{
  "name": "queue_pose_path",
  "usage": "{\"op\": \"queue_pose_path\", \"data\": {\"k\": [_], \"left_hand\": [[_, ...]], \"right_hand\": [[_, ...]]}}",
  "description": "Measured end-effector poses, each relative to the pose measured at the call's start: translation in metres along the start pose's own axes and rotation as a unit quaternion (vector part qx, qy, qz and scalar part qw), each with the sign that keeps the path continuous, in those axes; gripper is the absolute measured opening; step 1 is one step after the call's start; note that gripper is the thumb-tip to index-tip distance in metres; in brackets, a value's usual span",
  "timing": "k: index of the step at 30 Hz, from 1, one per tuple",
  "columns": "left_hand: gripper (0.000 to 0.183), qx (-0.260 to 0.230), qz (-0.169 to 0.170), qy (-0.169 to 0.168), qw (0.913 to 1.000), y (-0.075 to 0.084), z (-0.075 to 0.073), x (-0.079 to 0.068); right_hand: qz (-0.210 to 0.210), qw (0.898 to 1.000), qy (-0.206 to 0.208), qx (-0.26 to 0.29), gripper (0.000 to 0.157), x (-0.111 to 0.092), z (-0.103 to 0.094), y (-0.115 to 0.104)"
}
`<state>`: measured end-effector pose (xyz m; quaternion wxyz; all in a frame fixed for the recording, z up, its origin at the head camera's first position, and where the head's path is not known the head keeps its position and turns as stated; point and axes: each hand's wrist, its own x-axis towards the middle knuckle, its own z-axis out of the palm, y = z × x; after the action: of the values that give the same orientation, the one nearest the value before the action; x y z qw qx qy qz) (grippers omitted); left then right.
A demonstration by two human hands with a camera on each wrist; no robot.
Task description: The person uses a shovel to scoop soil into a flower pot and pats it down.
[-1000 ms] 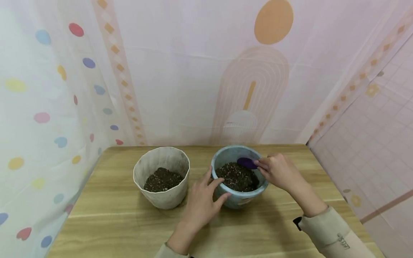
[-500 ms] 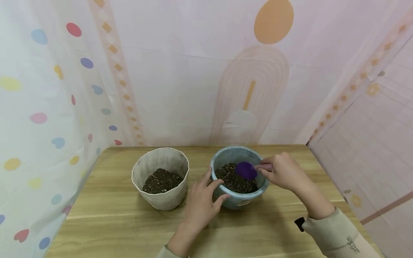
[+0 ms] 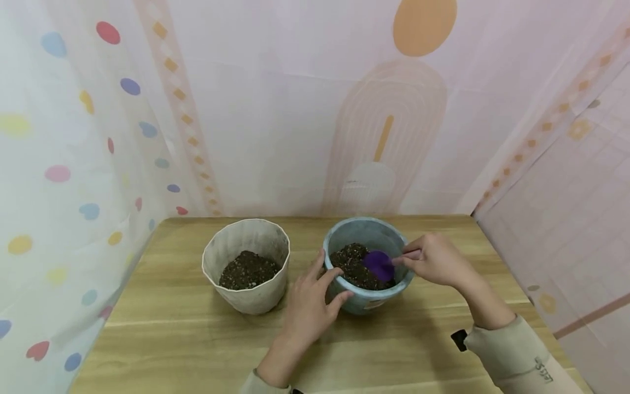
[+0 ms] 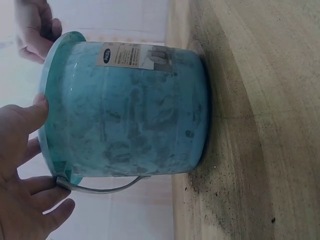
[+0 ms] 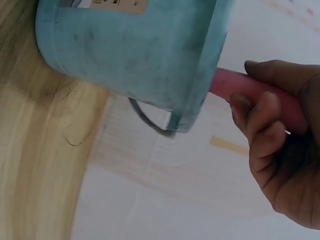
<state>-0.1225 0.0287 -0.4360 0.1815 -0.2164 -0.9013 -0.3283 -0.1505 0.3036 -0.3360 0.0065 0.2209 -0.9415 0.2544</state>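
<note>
In the head view my right hand point(image 3: 435, 262) grips the pink handle of a small garden trowel point(image 3: 380, 266). Its rounded purple blade lies on the dark soil point(image 3: 351, 262) inside a light blue bucket point(image 3: 366, 294). Fingers curl around that handle point(image 5: 237, 82) just beyond the rim in the right wrist view. My left hand point(image 3: 310, 306) holds the bucket's near left rim, the thumb outside and the index finger over the edge. The left wrist view shows the bucket's smudged side, a paper label point(image 4: 132, 56) and a thin bail handle point(image 4: 105, 190) by the fingers.
Left of the bucket stands a whitish fluted pot point(image 3: 246, 302) partly filled with soil. Both containers rest on a wood-grain table point(image 3: 172, 339). Soil crumbs point(image 4: 205, 192) lie beside the bucket's base. A patterned cloth point(image 3: 295, 137) hangs behind the table and at both sides.
The trowel blade has come away from the bucket's far wall, down and nearer over the soil, its purple face turned more into view. My left hand stays on the rim.
</note>
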Motion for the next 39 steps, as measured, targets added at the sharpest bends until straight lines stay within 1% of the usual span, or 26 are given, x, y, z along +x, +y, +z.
{"op": "queue_pose_path", "data": {"k": [3, 5, 6, 10, 13, 16, 19, 22, 24, 27, 30, 35, 37, 39], "left_hand": [[0.049, 0.0, 0.002, -0.008, 1.0, 0.0, -0.001, 0.001], [0.049, -0.004, -0.001, -0.015, 0.9999, 0.001, -0.003, 0.001], [0.049, -0.006, -0.003, -0.018, 0.9998, 0.001, -0.003, 0.001], [0.05, -0.012, -0.01, -0.024, 0.9996, 0.001, -0.004, 0.001], [0.05, -0.015, -0.012, -0.026, 0.9995, 0.002, -0.004, 0.001], [0.05, -0.018, -0.012, -0.026, 0.9994, 0.002, -0.005, 0.001], [0.049, -0.016, -0.01, -0.024, 0.9995, 0.002, -0.004, 0.001], [0.049, -0.016, -0.013, -0.024, 0.9995, 0.002, -0.004, 0.0], [0.049, -0.017, -0.015, -0.025, 0.9994, 0.002, -0.004, 0.001], [0.049, -0.019, -0.016, -0.03, 0.9992, 0.002, -0.003, 0.001], [0.049, -0.019, -0.017, -0.032, 0.9992, 0.001, -0.003, 0.001], [0.049, -0.017, -0.016, -0.024, 0.9994, 0.001, -0.004, 0.001], [0.048, -0.017, -0.012, -0.021, 0.9996, 0.0, -0.004, 0.001], [0.048, -0.016, -0.008, -0.02, 0.9996, 0.0, -0.004, 0.001]], "right_hand": [[0.045, 0.998, -0.011, 0.044, 0.018, -0.001, -0.001, 0.006], [0.067, 0.996, -0.01, 0.061, 0.021, 0.0, 0.0, 0.009], [0.074, 0.995, -0.004, 0.061, 0.021, 0.0, 0.001, 0.01], [0.072, 0.996, 0.018, 0.045, 0.017, 0.004, 0.005, 0.012], [0.069, 0.996, 0.025, 0.043, 0.014, 0.005, 0.005, 0.011], [0.083, 0.995, 0.023, 0.059, 0.012, 0.003, 0.004, 0.01], [0.093, 0.993, 0.018, 0.066, 0.015, 0.003, 0.006, 0.009], [0.081, 0.994, 0.007, 0.073, 0.019, 0.004, 0.007, 0.007], [0.075, 0.994, 0.002, 0.077, 0.019, 0.003, 0.006, 0.006], [0.083, 0.994, 0.005, 0.077, 0.015, 0.003, 0.003, 0.005], [0.091, 0.993, 0.0, 0.071, 0.016, 0.006, 0.006, 0.004], [0.076, 0.993, -0.006, 0.085, 0.017, 0.013, 0.009, 0.004], [0.081, 0.992, 0.0, 0.098, 0.016, 0.013, 0.006, 0.004], [0.095, 0.99, 0.0, 0.107, 0.015, 0.012, 0.004, 0.005]]}}
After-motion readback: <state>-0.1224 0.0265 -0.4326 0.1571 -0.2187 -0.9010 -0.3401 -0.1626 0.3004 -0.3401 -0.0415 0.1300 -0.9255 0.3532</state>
